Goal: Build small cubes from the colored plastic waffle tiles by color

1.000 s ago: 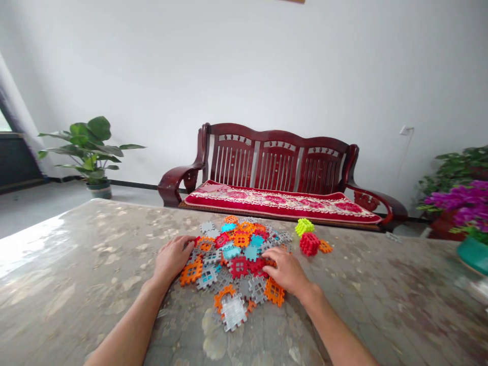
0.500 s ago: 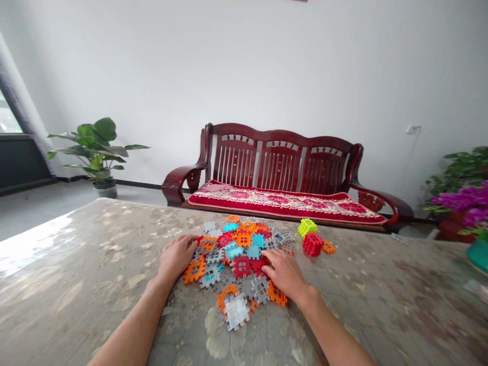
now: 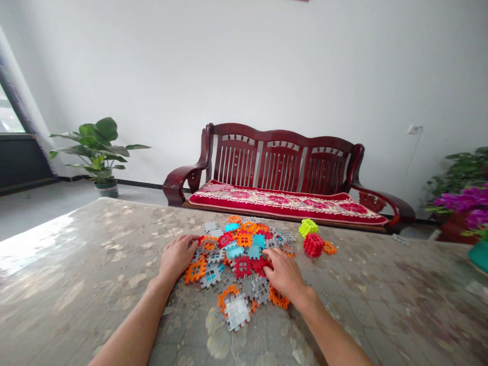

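Observation:
A heap of flat plastic interlocking tiles, in grey, orange, red and light blue, lies on the table, with a loose orange tile (image 3: 195, 270) at its left side. At the heap's left edge, my left hand (image 3: 179, 255) is closed with a red interlocking tile (image 3: 200, 239) at its fingertips. On the right side of the heap, my right hand (image 3: 282, 269) lies with fingers apart, touching tiles near a red window tile (image 3: 242, 267). What is beneath its palm is hidden. A clear grey tile (image 3: 237, 311) lies nearest to me.
Right of the heap stand a yellow-green cube (image 3: 308, 227), a red cube (image 3: 313, 245) and an orange piece (image 3: 330, 247). A patterned cover lies on the table (image 3: 114, 284). Behind it is a wooden bench (image 3: 280, 157). Purple flowers (image 3: 463, 203) stand at the right edge.
My right hand's fingers have curled in slightly over the tiles. My left hand stays in place. The whole view has shifted very slightly.

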Motion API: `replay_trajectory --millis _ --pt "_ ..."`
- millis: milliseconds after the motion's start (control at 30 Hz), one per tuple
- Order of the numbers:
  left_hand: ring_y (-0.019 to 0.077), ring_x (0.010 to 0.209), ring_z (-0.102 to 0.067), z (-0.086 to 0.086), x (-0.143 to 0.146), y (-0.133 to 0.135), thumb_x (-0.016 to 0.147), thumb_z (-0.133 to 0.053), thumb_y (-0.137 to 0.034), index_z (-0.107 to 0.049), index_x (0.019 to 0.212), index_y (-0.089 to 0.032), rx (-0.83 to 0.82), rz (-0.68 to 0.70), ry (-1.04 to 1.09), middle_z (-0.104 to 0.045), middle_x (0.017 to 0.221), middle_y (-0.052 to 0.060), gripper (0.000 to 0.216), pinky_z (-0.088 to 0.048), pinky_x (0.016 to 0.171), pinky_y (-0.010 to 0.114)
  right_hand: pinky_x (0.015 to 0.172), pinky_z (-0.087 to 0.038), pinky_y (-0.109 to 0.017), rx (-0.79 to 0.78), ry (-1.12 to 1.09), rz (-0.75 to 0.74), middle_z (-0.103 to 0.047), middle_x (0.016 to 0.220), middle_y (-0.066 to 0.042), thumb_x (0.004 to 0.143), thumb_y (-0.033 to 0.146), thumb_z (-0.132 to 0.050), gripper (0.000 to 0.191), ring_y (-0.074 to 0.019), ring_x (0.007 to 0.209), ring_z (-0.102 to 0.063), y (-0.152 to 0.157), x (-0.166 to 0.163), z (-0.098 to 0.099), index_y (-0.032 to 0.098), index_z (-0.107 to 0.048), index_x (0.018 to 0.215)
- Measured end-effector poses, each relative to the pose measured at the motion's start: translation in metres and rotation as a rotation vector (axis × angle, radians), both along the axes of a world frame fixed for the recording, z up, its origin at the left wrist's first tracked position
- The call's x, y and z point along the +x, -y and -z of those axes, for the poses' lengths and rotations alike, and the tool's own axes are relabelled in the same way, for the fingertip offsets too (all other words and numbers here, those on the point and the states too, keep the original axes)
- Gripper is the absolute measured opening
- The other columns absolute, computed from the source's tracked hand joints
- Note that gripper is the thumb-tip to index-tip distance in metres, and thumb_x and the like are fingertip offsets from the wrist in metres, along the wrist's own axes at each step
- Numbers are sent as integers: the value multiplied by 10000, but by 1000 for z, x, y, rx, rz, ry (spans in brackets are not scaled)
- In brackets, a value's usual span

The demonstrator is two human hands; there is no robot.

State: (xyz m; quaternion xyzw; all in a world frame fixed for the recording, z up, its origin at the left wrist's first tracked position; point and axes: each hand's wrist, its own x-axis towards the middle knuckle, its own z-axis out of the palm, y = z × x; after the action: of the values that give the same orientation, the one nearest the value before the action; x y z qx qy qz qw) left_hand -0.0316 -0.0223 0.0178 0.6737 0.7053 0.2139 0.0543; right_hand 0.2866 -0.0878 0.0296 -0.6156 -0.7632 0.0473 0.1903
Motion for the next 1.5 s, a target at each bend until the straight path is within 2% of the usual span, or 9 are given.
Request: replay_trajectory --millis 267,667,867,1067,1300,1500 --pt "210 1116 -619 1 -1 -1 908 -356 -410 -691 1115 -315 -12 2 6 -681 1238 -1 406 -430 971 329 892 -447 -323 -78 68 42 -650 1071 -91 749 137 -545 378 -242 1035 -612 4 -1 -5 199 -633 1111" --pt "199 1129 -616 3 -1 -2 904 -375 -386 -702 1103 -307 -3 -2 14 -688 1230 -2 391 -428 984 317 937 -405 -280 -166 0 116 -624 1134 -107 684 13 -511 544 -215 1087 -585 -2 5 -1 156 -607 1200" --pt "200 1125 -616 4 -2 -3 902 -380 -404 -703 1094 -321 -5 -3 25 -692 1214 -13 384 -428 983 318 900 -403 -292 -204 11 103 -619 1155 -86 687 89 -566 495 -229 1097 -580 -3 16 -9 195 -588 1170" --pt "203 1138 -606 5 -3 -4 906 -368 -402 -697 1101 -320 -18 5 31 -682 1230 -11 391 -424 985 331 843 -389 -286 -230 146 127 -641 1094 -98 707 -19 -468 472 -217 1046 -601 1 16 -12 184 -584 1118" --pt "213 1133 -608 6 -3 -3 905 -373 -398 -702 1098 -311 5 -1 27 -689 1219 4 391 -421 992 343 815 -395 -295 -233 162 137 -647 1065 -126 733 -52 -422 464 -233 1026 -613 2 14 -16 151 -587 1117" --pt "208 1128 -611 6 -3 -3 902 -375 -398 -702 1091 -316 8 1 31 -690 1213 -5 386 -423 987 334 819 -396 -290 -213 155 125 -650 1074 -132 723 -62 -415 478 -228 1027 -615 0 17 -11 137 -587 1123"
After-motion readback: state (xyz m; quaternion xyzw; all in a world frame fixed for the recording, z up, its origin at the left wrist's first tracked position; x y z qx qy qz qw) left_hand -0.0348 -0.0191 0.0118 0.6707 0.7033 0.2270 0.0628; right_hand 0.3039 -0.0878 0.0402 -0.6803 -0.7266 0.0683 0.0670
